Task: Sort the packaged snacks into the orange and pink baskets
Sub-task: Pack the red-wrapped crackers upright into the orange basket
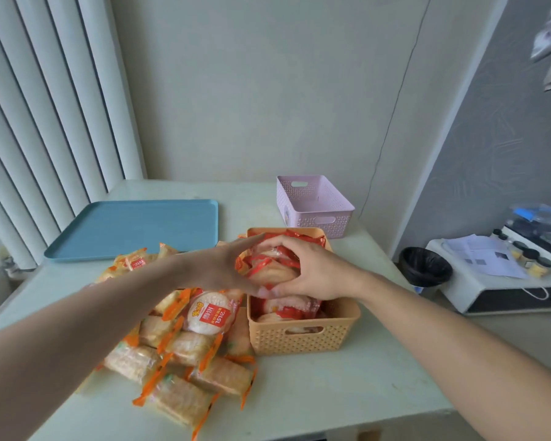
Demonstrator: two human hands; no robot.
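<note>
At centre frame my left hand [226,265] and right hand [312,272] cup a bunch of red-wrapped rice crackers [272,265] over the nearly full orange basket [303,340] — the pink basket [314,203] behind looks empty, and the orange-wrapped packets [185,370] at lower left remain unsorted.
</note>
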